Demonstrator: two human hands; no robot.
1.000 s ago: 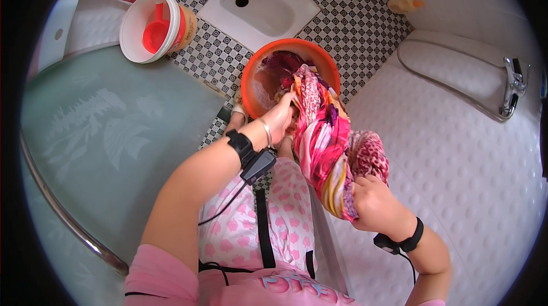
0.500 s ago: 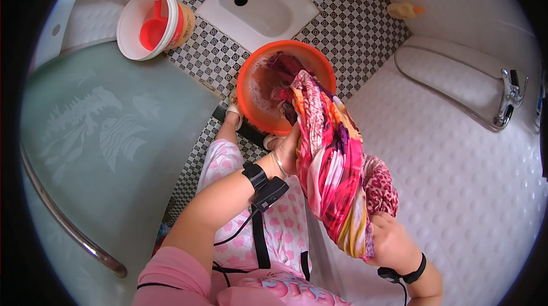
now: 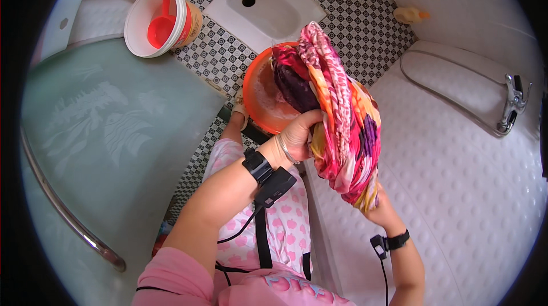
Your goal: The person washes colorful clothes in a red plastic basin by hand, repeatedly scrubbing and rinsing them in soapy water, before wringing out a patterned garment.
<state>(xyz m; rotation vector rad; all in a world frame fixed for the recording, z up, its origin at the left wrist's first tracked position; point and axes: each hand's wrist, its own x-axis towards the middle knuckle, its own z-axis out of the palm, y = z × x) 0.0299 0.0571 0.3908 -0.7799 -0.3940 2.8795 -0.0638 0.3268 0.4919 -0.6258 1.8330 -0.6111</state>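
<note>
A wet bundle of multicoloured patterned cloth (image 3: 345, 135), pink, orange, yellow and purple, is held up between my hands. My left hand (image 3: 302, 135) grips its left side, thumb showing over the folds. Around the lower end of the bundle my right hand (image 3: 379, 209) is closed, its fingers mostly hidden by the fabric. The upper part of the cloth hangs over an orange basin (image 3: 251, 92) of sudsy water on the floor. A dark purple section (image 3: 294, 86) droops toward the water, and the bundle hides the basin's right side.
A white squat toilet (image 3: 274, 29) is set in the patterned tile floor beyond the basin. At the upper left stands a white bucket (image 3: 134, 26) holding a red dipper (image 3: 161, 31). A frosted glass panel (image 3: 74, 152) is on the left; a white tub (image 3: 456, 192) with a tap (image 3: 514, 103) is on the right.
The cloth has risen and moved slightly right, bunching shorter. My right hand has moved up toward my left. More dark purple fabric now shows above the basin.
</note>
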